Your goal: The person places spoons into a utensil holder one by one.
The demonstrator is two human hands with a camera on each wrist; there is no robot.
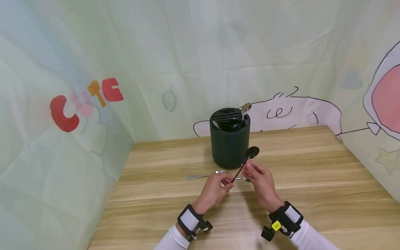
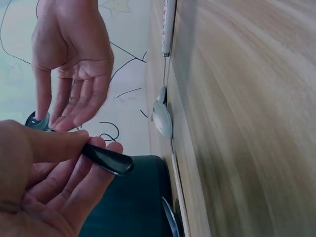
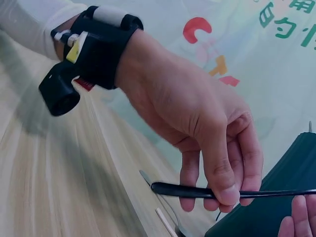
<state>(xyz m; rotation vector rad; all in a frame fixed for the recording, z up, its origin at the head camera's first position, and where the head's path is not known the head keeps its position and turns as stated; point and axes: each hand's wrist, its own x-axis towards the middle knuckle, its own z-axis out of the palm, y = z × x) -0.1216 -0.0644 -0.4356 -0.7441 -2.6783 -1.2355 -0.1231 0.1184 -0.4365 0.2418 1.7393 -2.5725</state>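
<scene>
Head: we see spoons (image 1: 246, 107) in the pot (image 1: 229, 151).
Black spoon (image 1: 251, 152): left hand (image 1: 214, 191) pinches it; right hand (image 1: 262, 182) touches it, grip unclear.
Table (image 1: 156, 208): loose spoons (image 1: 200, 177) left, nearer.

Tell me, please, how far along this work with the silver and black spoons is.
Seemingly done: silver metal spoons stand in the dark-green cylindrical holder. In hand: a long black spoon, pinched by the left hand. Apparently left: other silver spoons lying on the pale wooden table.
</scene>
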